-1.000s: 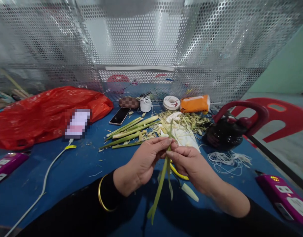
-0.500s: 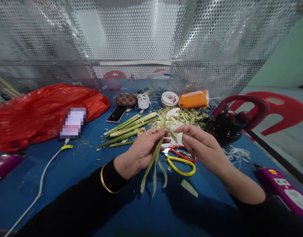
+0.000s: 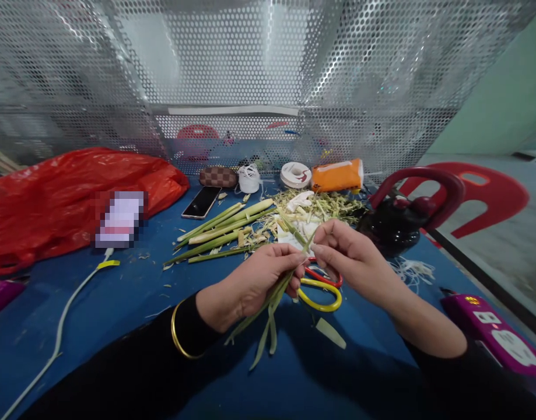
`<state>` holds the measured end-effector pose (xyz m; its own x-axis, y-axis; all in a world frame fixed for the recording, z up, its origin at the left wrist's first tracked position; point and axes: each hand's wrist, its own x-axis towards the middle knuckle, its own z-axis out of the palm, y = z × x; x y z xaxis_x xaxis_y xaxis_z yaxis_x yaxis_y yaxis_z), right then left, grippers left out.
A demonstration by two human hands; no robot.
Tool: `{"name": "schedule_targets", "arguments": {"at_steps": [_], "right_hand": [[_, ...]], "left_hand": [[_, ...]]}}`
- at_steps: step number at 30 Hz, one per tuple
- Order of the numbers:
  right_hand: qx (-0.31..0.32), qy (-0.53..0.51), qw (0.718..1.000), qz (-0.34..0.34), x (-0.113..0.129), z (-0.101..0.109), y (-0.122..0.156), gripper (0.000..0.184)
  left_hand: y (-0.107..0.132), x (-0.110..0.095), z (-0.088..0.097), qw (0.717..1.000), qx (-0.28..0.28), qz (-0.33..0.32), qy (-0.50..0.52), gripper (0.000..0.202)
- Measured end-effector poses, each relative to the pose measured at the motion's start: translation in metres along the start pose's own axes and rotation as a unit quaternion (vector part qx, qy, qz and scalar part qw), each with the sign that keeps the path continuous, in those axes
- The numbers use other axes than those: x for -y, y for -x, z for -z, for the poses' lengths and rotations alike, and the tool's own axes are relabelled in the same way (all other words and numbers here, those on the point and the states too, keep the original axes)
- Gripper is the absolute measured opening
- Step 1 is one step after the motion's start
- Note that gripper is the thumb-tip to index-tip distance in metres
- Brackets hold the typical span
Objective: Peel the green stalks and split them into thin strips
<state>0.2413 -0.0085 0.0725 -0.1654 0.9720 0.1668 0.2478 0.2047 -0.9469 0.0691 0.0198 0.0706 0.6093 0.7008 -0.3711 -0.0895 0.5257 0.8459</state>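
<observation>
Between the thumb and fingers of my left hand [image 3: 261, 277] is a bunch of green leaf strips [image 3: 273, 312], their long ends hanging down below the palm. My right hand [image 3: 359, 259] pinches at the upper part of the bunch, where the strips cross; what exactly is in its fingertips is too small to make out. Scissors with one red and one yellow handle [image 3: 324, 304] lie under and between the hands, blades hidden. Several green stalks [image 3: 224, 230] rest beyond my left hand. A loose piece of leaf [image 3: 331, 332] lies nearer me.
Shredded plant bits [image 3: 333, 204] are heaped behind the hands. At the back stand white string [image 3: 249, 179], a ribbon spool [image 3: 295, 175] and an orange packet [image 3: 337, 175]. A black pot [image 3: 392, 227] and purple power strip [image 3: 495, 332] are right; a red bag [image 3: 75, 204] is left.
My right hand has come in to the strips and its fingertips have closed at their upper part. My left hand has turned slightly, and the hanging ends swung left.
</observation>
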Motion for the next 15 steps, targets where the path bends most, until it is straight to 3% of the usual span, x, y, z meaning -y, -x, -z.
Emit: {"name": "schedule_targets", "arguments": {"at_steps": [7, 11, 15], "right_hand": [[0.050, 0.046, 0.997, -0.025, -0.0040, 0.0099, -0.0005, 0.013], [0.025, 0.097, 0.995, -0.012, -0.0049, 0.0092, -0.0002, 0.014], [-0.015, -0.002, 0.998, -0.058, -0.0045, 0.0018, -0.0024, 0.015]], "left_hand": [[-0.0025, 0.0007, 0.0015, 0.999, -0.041, -0.030, -0.009, 0.014], [-0.0034, -0.0006, 0.0024, 0.998, -0.051, -0.036, -0.006, 0.012], [-0.0037, 0.0007, 0.0044, 0.999, -0.039, -0.034, -0.005, 0.012]]}}
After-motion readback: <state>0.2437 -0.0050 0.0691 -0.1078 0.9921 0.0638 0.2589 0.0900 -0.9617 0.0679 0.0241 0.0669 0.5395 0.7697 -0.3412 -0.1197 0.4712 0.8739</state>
